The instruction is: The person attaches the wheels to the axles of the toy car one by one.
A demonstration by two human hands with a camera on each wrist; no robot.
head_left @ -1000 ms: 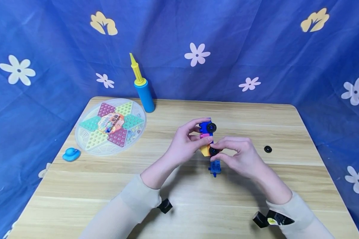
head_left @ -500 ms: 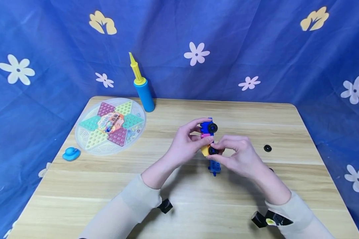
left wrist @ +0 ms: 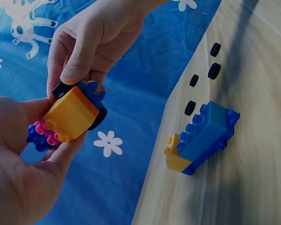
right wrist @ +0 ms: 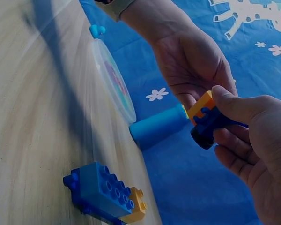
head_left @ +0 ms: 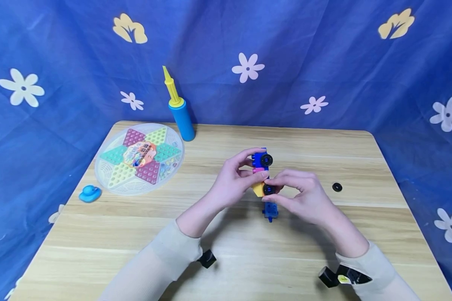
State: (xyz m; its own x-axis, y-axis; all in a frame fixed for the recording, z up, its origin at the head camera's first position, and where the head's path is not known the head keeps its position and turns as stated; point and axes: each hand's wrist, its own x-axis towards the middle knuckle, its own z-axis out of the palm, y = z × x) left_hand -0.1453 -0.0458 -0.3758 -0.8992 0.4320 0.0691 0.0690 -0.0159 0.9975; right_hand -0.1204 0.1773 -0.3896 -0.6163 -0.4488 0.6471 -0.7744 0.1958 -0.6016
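Below my hands lies the pale wood-grain surface [head_left: 248,259]. Just above it, my left hand [head_left: 229,184] grips a studded plastic brick car [head_left: 261,173], while my right hand [head_left: 305,196] pinches its round black wheel [head_left: 268,190].

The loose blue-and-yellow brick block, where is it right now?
In the head view the blue-and-yellow brick block lies on the wooden table, just below the right hand, nearer the person than the held toy.

Bare hands [head_left: 271,188] emerge from long beige sleeves [head_left: 165,255], with black wrist-worn cameras [head_left: 207,259] strapped underneath.
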